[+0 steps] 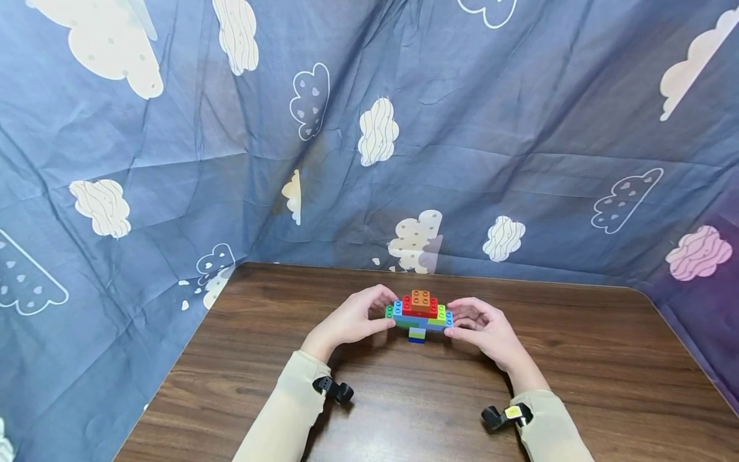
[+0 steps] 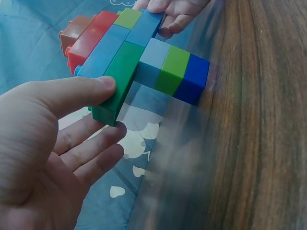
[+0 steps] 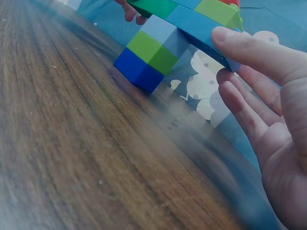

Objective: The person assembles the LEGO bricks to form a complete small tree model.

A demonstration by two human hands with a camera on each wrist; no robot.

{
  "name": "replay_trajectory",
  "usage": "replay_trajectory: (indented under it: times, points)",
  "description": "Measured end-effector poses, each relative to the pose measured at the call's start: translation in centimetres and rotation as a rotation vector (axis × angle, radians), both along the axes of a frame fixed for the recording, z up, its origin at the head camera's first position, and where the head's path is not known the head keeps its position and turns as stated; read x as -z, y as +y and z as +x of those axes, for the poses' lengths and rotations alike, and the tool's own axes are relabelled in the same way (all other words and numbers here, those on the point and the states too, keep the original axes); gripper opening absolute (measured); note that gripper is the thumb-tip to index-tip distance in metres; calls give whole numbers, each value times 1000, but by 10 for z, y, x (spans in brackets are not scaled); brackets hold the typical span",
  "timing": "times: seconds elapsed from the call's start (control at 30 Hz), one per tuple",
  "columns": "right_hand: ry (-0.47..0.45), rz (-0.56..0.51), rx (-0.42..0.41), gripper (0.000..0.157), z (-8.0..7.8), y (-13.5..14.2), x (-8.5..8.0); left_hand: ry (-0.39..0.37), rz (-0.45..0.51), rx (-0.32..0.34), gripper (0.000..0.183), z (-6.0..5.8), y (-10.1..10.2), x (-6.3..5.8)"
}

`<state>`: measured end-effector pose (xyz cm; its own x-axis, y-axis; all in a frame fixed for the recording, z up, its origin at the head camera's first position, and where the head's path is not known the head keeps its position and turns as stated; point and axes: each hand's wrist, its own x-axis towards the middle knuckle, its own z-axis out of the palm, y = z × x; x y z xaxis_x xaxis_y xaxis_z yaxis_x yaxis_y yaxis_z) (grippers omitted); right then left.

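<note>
A toy building-block model (image 1: 419,314) stands upright on a narrow stem and widens above it. The stem stacks a dark blue brick (image 2: 192,79), a lime brick (image 2: 172,69) and a pale blue brick (image 2: 153,57). Over it lie a green brick (image 2: 122,72) and a blue brick (image 3: 199,28) end to end, then more bricks, a red brick (image 2: 93,40) and an orange-brown brick (image 1: 420,298) on top. My left hand (image 1: 352,319) pinches the green brick's outer end, thumb in front. At the other end, my right hand (image 1: 487,328) pinches the blue brick between thumb and fingers.
A dark wood-grain table (image 1: 404,398) lies beneath the model. Behind it and along the left hangs a blue cloth (image 1: 450,160) with cloud prints. Both sleeved wrists carry small black cameras, one by the left cuff (image 1: 335,389) and one by the right cuff (image 1: 505,416).
</note>
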<state>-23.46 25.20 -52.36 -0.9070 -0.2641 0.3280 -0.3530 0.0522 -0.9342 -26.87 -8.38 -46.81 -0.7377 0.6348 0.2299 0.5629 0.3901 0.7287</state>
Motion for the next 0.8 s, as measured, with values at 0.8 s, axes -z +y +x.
replay_trajectory:
  times: [0.8]
  points:
    - [-45,83,128,30,-1,-11,0,9,-14,-69,50,1,4,2]
